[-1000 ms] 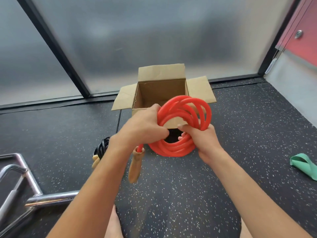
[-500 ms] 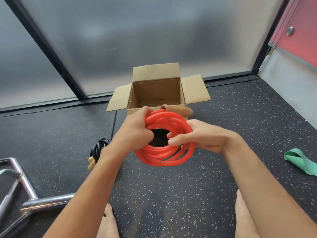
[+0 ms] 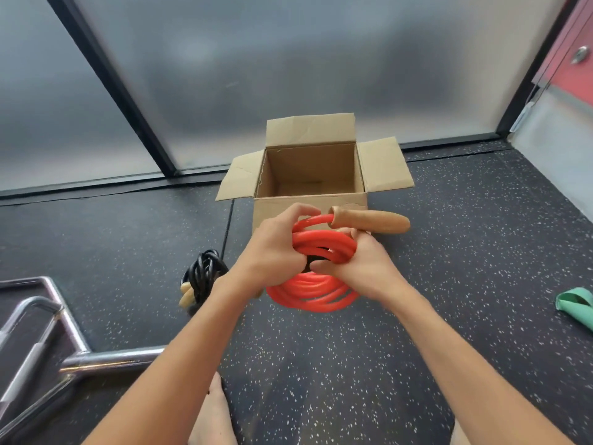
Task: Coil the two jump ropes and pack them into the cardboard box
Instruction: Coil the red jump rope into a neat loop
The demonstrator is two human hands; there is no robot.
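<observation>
A coiled red jump rope (image 3: 316, 293) hangs in the air just in front of the open cardboard box (image 3: 311, 200). My left hand (image 3: 272, 252) grips the coil's left side with curled fingers. My right hand (image 3: 359, 264) grips its right side, thumb reaching across the middle. One wooden handle (image 3: 369, 221) of the red rope sticks out to the right above my right hand. The box looks empty inside, flaps spread open. A coiled black jump rope (image 3: 205, 277) with pale wooden handles lies on the floor left of my left wrist.
Dark speckled rubber floor (image 3: 449, 284) all round. A chrome bar frame (image 3: 48, 342) lies at the lower left. A green resistance band (image 3: 577, 305) sits at the right edge. Frosted glass panels stand behind the box. My bare feet show at the bottom.
The red coil has been squeezed flatter and narrower between both hands. Its wooden handle has swung up from below my left hand to point right above the coil.
</observation>
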